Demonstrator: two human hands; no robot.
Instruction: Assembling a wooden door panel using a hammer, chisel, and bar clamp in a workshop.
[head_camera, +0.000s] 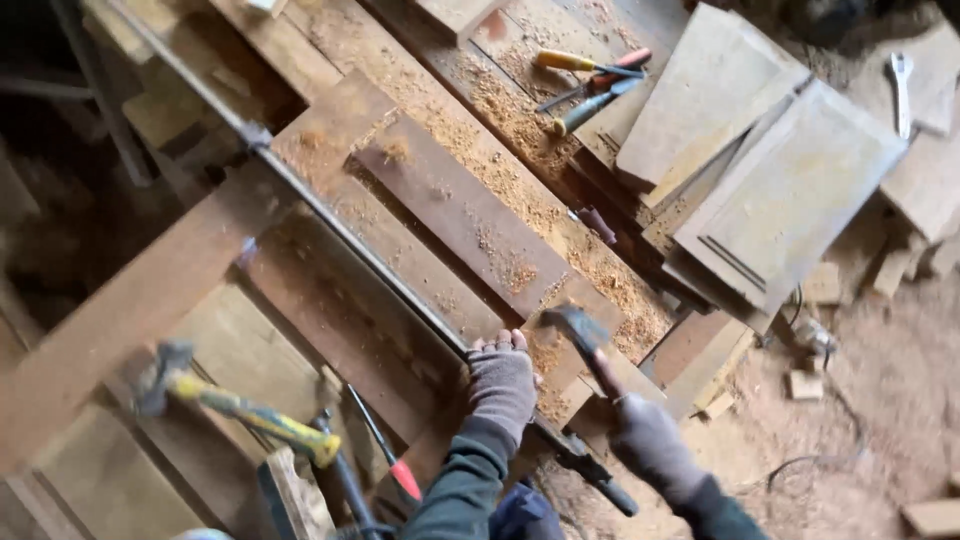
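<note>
My left hand (502, 380), in a grey fingerless glove, presses flat on a brown wooden board (455, 215) beside a long metal bar clamp (340, 235) that runs diagonally across the boards. My right hand (645, 445), also gloved, grips the handle of a hammer (580, 335) whose dark head hangs just above the board's near end, blurred by motion. Sawdust covers the boards around both hands.
A second hammer with a yellow handle (240, 410) lies at the lower left, a red-handled screwdriver (385, 450) next to it. Chisels and screwdrivers (590, 80) rest at the top. Pale panelled boards (780, 190) are stacked right, a spanner (902, 85) beyond. Offcuts lie on the sawdust floor.
</note>
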